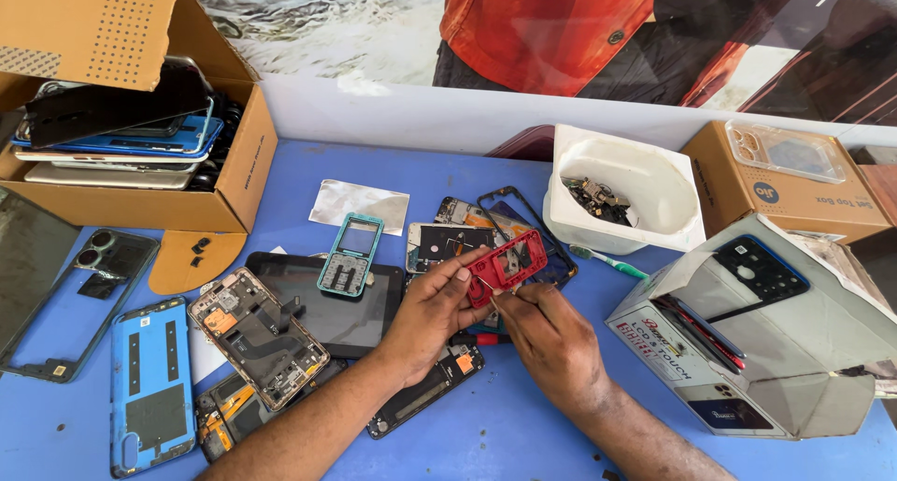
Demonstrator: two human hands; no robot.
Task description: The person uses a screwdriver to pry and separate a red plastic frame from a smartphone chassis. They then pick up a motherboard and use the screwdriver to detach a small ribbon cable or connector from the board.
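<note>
A red phone frame is held a little above the blue bench, just right of the picture's middle. The left hand has its fingers clamped on the frame's lower left edge, thumb on top. The right hand comes in at 5 o'clock from the frame; its fingers are pinched together on a thin metal tool whose tip meets the frame's lower edge.

Under the frame, at 9 o'clock, lies an opened phone body with its insides showing, and at 12 o'clock a dark empty phone bezel. Below the left hand a black phone back with an orange patch lies flat on the bench. At 3 o'clock from the frame a green-handled toothbrush lies beside a white tub that holds small dark parts.

Further left, at 9 o'clock, a teal keypad phone frame rests on a dark tablet screen, with a silver foil sheet above it. At 8 o'clock lies a gold-edged phone chassis, then a blue back cover and a dark green back cover with camera holes.

At 10 o'clock an open cardboard box holds stacked phone screens. At 4 o'clock a white and grey carton lies on its side with a black back cover on top, and at 2 o'clock a brown box carries a clear phone case.
</note>
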